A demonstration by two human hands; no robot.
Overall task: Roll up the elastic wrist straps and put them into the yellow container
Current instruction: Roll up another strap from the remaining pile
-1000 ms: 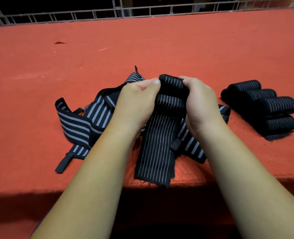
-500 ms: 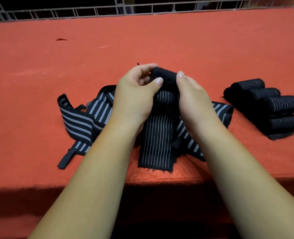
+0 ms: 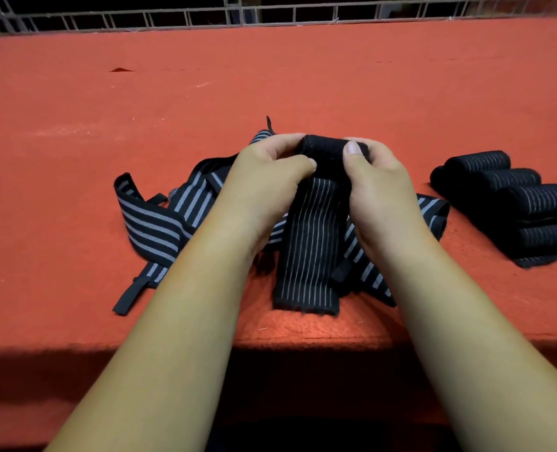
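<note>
A black elastic strap with thin white stripes (image 3: 308, 252) lies lengthwise toward me on the red table. Its far end is wound into a tight roll (image 3: 327, 148). My left hand (image 3: 264, 187) grips the roll's left end, and my right hand (image 3: 376, 187) pinches its right end with the thumb on top. Under both hands lies a heap of unrolled black straps with wide grey stripes (image 3: 159, 223). No yellow container is in view.
Several finished black rolls (image 3: 515, 203) are stacked at the right. The red cloth-covered table (image 3: 303, 76) stretches far back to a white wire grid fence (image 3: 270, 14). Its front edge runs just below the strap's loose end.
The roll has grown and the strap's flat tail has shortened, its loose end drawn away from the table's front edge. Both hands have turned over the roll.
</note>
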